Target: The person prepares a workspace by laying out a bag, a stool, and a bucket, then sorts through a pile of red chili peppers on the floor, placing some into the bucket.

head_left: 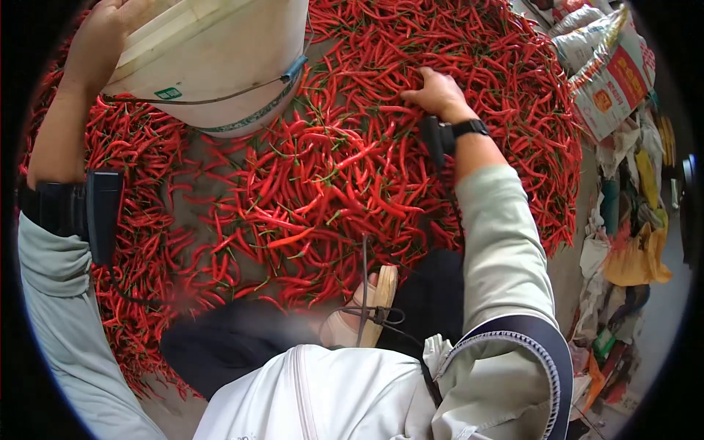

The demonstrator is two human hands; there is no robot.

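Note:
My left hand (pixel 99 40) grips the rim of a white plastic bucket (pixel 220 59), which is tilted on its side edge above the floor at upper left. Its wire handle hangs across the outside, and the inside of the bucket is hidden. Over the heap of red chili peppers (pixel 330 191), my right hand (pixel 438 95) reaches down with thumb and forefinger apart. It touches or nearly touches the peppers; no pepper shows in its grasp. Many peppers keep their green stems.
Chilies spread over the grey floor (pixel 194 209) on all sides of me. My sandalled foot (pixel 374 308) rests by the near edge of the heap. Printed sacks (pixel 612 81) and crumpled bags (pixel 638 257) lie along the right. Cables run from the devices on both wrists.

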